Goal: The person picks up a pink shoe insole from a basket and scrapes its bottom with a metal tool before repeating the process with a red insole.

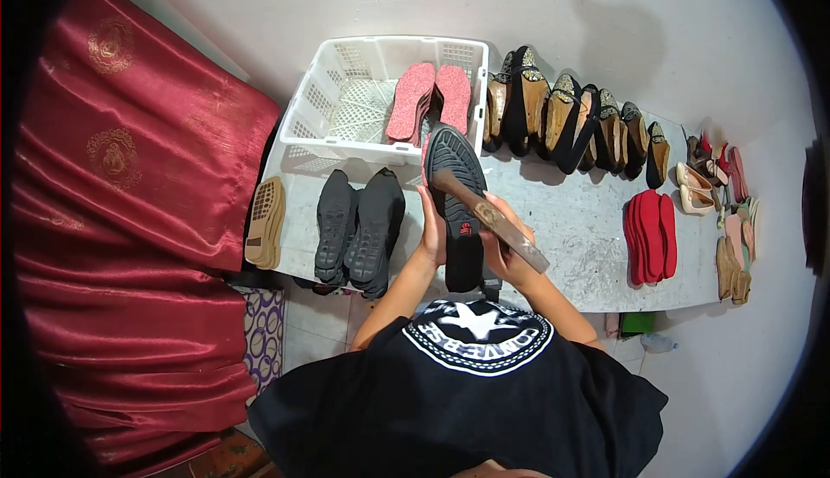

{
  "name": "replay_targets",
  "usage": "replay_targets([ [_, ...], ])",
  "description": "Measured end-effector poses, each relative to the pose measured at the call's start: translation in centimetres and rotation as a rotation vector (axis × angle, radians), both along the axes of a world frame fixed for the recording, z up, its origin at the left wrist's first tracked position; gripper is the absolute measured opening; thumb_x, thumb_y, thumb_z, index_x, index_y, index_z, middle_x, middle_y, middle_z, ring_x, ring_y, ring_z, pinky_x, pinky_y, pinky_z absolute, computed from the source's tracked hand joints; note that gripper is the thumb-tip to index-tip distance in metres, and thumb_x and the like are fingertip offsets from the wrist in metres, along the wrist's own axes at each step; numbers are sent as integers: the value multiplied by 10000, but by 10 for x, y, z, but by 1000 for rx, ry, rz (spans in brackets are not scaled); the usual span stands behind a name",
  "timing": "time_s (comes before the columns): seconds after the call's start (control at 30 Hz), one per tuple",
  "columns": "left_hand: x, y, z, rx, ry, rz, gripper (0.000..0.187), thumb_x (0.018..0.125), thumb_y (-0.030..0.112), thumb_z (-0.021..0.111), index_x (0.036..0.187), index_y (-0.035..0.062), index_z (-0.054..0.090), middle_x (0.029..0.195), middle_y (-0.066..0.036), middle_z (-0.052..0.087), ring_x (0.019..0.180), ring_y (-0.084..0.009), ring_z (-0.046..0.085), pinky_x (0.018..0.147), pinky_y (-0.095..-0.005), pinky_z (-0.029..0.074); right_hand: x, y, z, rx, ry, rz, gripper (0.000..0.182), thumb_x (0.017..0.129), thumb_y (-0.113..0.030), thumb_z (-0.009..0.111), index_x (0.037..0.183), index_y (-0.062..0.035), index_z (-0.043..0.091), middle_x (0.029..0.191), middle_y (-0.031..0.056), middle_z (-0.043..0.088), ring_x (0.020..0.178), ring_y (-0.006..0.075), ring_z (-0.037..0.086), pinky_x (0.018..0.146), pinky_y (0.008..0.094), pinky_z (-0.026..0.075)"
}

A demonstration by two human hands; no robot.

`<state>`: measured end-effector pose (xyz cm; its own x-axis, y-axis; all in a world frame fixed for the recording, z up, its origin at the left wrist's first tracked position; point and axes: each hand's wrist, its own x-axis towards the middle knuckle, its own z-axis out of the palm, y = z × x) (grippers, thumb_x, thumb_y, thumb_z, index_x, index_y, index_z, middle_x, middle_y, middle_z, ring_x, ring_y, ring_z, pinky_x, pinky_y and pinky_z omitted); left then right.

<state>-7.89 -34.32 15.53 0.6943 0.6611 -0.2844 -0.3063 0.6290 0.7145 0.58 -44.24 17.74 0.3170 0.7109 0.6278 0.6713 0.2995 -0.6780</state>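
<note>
A black shoe sole is held up over the table's front edge, its ridged tread facing me and its toe pointing away. A pink layer shows along its left edge. My left hand is closed around the sole's left side. My right hand is at the sole's right side and grips a worn brown hammer, which lies slantwise across the tread. The hammer partly hides the right fingers. Beyond the toe, pink speckled insoles stand in a white plastic basket.
Black soles and tan soles lie at the left of the table. Several black-and-tan shoes line the back. Red soles are stacked at right, near more footwear. A red curtain hangs at left.
</note>
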Motion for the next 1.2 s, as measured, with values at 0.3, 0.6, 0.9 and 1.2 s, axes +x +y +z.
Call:
replay_targets([
  [0.3,-5,3,-15,-90,-78,-149,802,790,707,177,1243,81,389,1140,-75,516,1023,-192,523,854,-316,435,3,10,-11,26,111,-3,394,811,-110,564,1163,31,456,1011,188,577,835,269,612,704,289,475],
  [0.6,0,3,-16,-54,-148,-143,815,777,721,132,1179,88,451,1020,-68,565,872,-176,572,721,-300,481,8,22,-11,62,88,-90,384,779,-62,582,1131,43,470,1009,199,575,825,310,616,675,304,488],
  [0.9,-6,3,-7,-45,-151,-301,927,704,792,70,1052,64,527,817,-71,585,664,-172,565,568,-287,474,6,24,-3,-6,446,-52,395,876,-78,435,1257,-18,352,749,16,467,486,28,405,426,166,373],
  [1.2,-4,13,-20,-32,-259,-371,932,707,789,74,1048,45,520,882,-118,594,668,-188,575,552,-296,483,11,17,11,50,365,-33,400,875,-56,426,1249,35,316,788,60,503,595,70,460,513,193,392],
])
